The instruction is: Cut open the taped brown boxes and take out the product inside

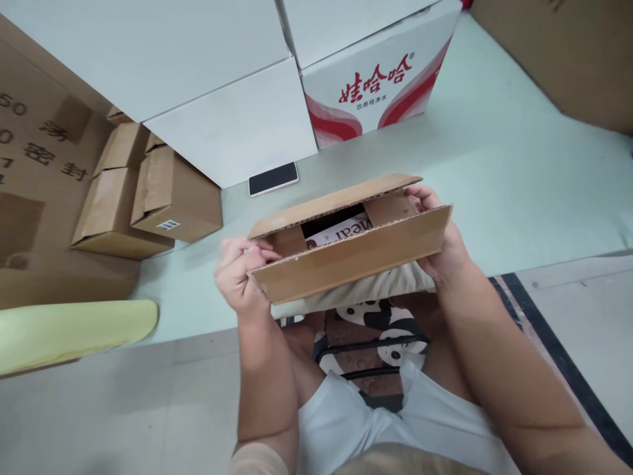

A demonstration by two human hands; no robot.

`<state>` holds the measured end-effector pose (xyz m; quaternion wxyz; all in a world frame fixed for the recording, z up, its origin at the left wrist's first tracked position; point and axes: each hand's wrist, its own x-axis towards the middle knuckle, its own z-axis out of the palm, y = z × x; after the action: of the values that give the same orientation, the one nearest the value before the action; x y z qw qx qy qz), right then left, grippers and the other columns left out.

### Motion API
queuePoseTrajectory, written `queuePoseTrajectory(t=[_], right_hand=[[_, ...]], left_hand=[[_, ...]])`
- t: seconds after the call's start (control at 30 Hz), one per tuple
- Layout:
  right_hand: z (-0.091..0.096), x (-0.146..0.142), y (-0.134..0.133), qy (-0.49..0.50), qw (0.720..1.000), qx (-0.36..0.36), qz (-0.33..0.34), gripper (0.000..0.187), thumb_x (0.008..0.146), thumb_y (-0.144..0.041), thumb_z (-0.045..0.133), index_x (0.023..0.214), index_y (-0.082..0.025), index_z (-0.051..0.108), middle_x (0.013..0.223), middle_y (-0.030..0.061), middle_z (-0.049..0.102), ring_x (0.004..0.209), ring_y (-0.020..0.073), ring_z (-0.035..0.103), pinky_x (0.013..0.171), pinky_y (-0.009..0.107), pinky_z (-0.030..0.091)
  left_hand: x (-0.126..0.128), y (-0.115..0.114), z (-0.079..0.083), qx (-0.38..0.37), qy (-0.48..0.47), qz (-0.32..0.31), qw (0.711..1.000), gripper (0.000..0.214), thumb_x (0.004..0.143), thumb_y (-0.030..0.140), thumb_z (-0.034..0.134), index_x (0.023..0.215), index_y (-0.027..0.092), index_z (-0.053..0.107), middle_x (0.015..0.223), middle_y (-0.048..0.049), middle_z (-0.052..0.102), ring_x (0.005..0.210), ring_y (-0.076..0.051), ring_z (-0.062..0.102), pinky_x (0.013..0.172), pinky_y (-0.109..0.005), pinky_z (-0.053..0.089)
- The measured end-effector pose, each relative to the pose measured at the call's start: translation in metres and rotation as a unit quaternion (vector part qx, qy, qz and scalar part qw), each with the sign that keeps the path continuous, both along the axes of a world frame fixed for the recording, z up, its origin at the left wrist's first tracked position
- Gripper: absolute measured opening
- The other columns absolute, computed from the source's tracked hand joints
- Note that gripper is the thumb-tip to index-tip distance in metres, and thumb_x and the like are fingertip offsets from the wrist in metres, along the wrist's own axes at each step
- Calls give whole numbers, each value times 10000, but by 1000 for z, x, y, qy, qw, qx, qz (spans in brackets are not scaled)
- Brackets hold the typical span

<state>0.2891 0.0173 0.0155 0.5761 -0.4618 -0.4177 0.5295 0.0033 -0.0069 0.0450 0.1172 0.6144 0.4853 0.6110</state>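
Observation:
Between my two hands is a brown cardboard box, its long flaps partly raised with a gap between them. Through the gap shows a white printed packet with dark red lettering. My left hand grips the box's left end, fingers curled over the short flap. At the right end, my right hand holds the box, its fingertips on the inner flap and the rest of the hand behind the side. The bottom of the box is hidden from view.
A phone lies on the pale green table beyond the box. White cartons and a red-marked white carton stand behind it. Small brown boxes are at left, near a yellow-green padded object. A large carton stands far right.

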Motion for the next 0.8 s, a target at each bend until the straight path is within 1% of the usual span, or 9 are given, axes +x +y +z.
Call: queuePoseTrajectory(t=[0.1, 0.17, 0.27, 0.33, 0.4, 0.47, 0.53, 0.67, 0.8], right_hand=[[1, -1, 0, 15, 1000, -12, -1, 659, 649, -758, 755, 1121, -342, 560, 1297, 29, 690, 1175, 259, 692, 896, 400, 615], [0, -2, 0, 13, 1000, -15, 8, 676, 638, -762, 765, 1124, -341, 557, 1353, 33, 675, 1208, 267, 681, 895, 399, 612], [-2, -2, 1, 7, 1000, 1, 16, 641, 659, -728, 762, 1123, -336, 555, 1461, 31, 626, 1275, 275, 648, 926, 411, 603], [-3, -1, 2, 19, 1000, 2, 23, 602, 659, -646, 782, 1120, -329, 558, 1491, 25, 609, 1292, 283, 635, 954, 433, 597], [-3, 0, 3, 31, 999, -6, 34, 562, 650, -554, 783, 1113, -324, 563, 1470, 23, 623, 1285, 290, 638, 967, 452, 595], [-3, 1, 3, 39, 999, -12, 35, 523, 638, -479, 764, 1099, -325, 571, 1408, 20, 659, 1270, 289, 646, 977, 460, 594], [-3, 1, 3, 42, 999, -16, 22, 499, 622, -425, 744, 1082, -327, 580, 1350, 14, 687, 1263, 287, 652, 994, 468, 590], [-5, 3, 4, 44, 999, -15, 18, 483, 611, -361, 735, 1074, -333, 599, 1376, -5, 683, 1280, 289, 650, 1016, 482, 586], [-10, 6, 5, 46, 998, 1, 31, 456, 650, -335, 729, 1088, -344, 605, 1411, -20, 664, 1297, 272, 643, 1031, 471, 585]], left_hand=[[5, -2, 4, 42, 37, 40, 998, 348, 945, 368, 673, 627, 269, 774, 601, 9, 648, 640, -167, 602, 662, -344, 500], [6, -1, 4, 29, 28, 21, 999, 348, 952, 392, 655, 660, 249, 779, 666, -4, 703, 657, -174, 656, 669, -354, 536], [0, 3, 5, -9, 15, -68, 998, 337, 897, 572, 669, 860, 268, 811, 1060, -51, 779, 1038, -272, 727, 967, -472, 570], [-7, 6, 7, -57, 51, -143, 987, 471, 836, 720, 646, 959, 296, 812, 1324, -56, 708, 1299, -341, 609, 1186, -544, 425], [-12, 8, 11, -99, 120, -193, 969, 562, 830, 793, 573, 965, 305, 818, 1447, -56, 644, 1389, -377, 497, 1267, -588, 286], [-15, 8, 13, -117, 176, -213, 954, 595, 862, 799, 501, 944, 307, 825, 1488, -62, 618, 1397, -389, 435, 1274, -621, 229], [-15, 7, 13, -124, 188, -219, 949, 605, 877, 797, 462, 931, 319, 828, 1491, -58, 613, 1394, -389, 405, 1273, -620, 212], [-15, 7, 7, -124, 148, -210, 959, 672, 844, 858, 406, 922, 334, 820, 1456, -58, 610, 1369, -392, 406, 1280, -614, 168], [-11, 9, -3, -119, 59, -201, 971, 663, 769, 895, 490, 826, 295, 766, 1375, -80, 607, 1342, -391, 435, 1288, -598, 185]])
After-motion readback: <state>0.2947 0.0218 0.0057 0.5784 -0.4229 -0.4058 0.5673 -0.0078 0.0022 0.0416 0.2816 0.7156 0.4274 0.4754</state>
